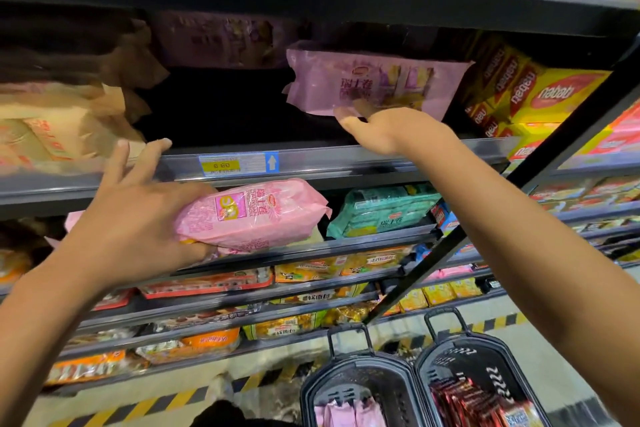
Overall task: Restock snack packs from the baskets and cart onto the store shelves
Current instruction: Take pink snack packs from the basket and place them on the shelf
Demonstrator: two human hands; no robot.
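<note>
While aloft, two packs (252, 215) (377, 80), two hands (138, 218) (391, 130).

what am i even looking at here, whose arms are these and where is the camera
There is no machine here. The one picture comes from a wide-angle camera worn on a person's head, looking forward and down, so the two arms reaching in from the bottom are that person's own.

They are stocking store shelves. The left hand grips a bright pink snack pack in front of a lower shelf. The right hand reaches up to a pale purple pack on the upper shelf, fingers straight under its lower edge. Beside that pack stand yellow boxes.

On the floor below are two black baskets, the left basket holding pale purple packs, the right basket holding red ones.
</note>
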